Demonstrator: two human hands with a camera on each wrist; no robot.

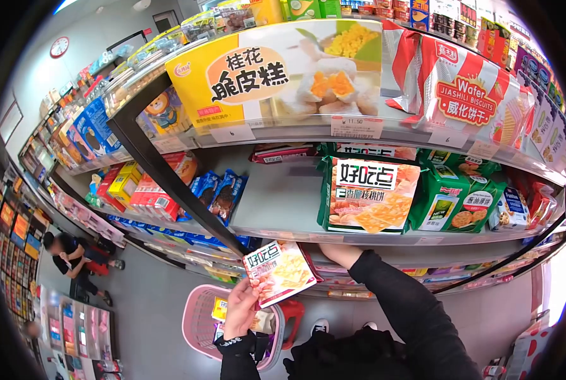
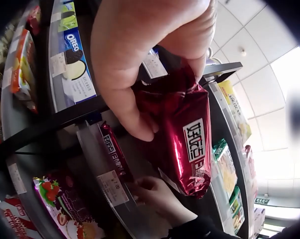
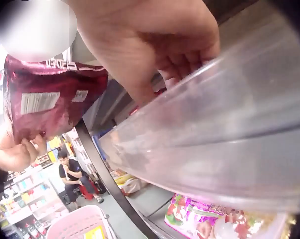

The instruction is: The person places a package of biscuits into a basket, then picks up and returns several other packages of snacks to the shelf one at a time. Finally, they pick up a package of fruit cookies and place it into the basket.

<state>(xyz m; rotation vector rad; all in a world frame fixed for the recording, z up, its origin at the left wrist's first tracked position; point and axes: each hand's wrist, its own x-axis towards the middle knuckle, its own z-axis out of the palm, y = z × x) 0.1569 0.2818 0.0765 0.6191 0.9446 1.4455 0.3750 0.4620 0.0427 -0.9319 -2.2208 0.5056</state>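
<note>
My left hand (image 1: 240, 305) grips a dark red biscuit packet (image 1: 279, 272), held up in front of the shelves. In the left wrist view, its thumb and fingers pinch one crimped end of the shiny packet (image 2: 189, 144). My right hand (image 3: 155, 45) reaches over the clear lip (image 3: 214, 134) of a lower shelf, with fingers curled behind it. Another red packet (image 2: 112, 149) of the same brand lies along that shelf edge. The fingers of the right hand (image 2: 157, 196) are right at its end; whether they pinch it I cannot tell.
Green biscuit packs (image 1: 460, 196) stand on the shelf above, next to a walnut-biscuit pack (image 1: 373, 196). A black shelf post (image 1: 169, 177) slants at the left. Below, a pink basket (image 1: 194, 316) holds goods beside a red stool (image 1: 292, 320). A seated person (image 1: 77, 259) is farther off.
</note>
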